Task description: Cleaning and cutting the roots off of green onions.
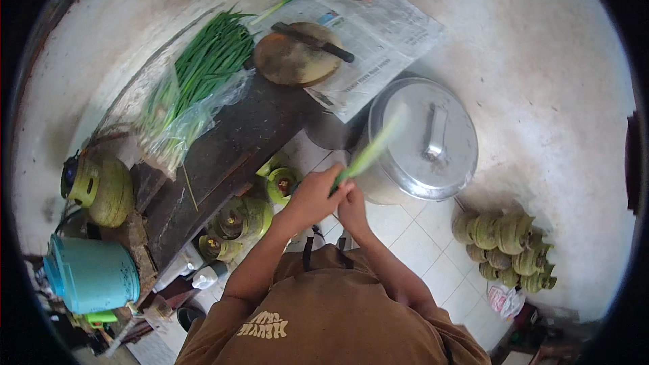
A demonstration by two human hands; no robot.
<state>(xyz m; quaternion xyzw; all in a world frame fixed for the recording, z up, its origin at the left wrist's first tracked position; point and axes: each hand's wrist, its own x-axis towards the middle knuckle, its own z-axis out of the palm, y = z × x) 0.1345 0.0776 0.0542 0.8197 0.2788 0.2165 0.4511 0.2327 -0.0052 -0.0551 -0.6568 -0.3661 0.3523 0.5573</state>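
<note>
My left hand is closed on the green end of a spring onion, a long stalk blurred by motion. Its pale end points up and to the right, in front of the lidded metal pot. My right hand grips the same green end, right against the left. A bunch of spring onions lies in a clear plastic bag on the dark wooden table. On a round wooden chopping board rests a knife with a dark handle.
Newspaper is spread beside the board, against the wall. Green gas cylinders stand under the table, and several more are stacked at right. Another cylinder and a teal bucket are at left. White tiles cover the floor.
</note>
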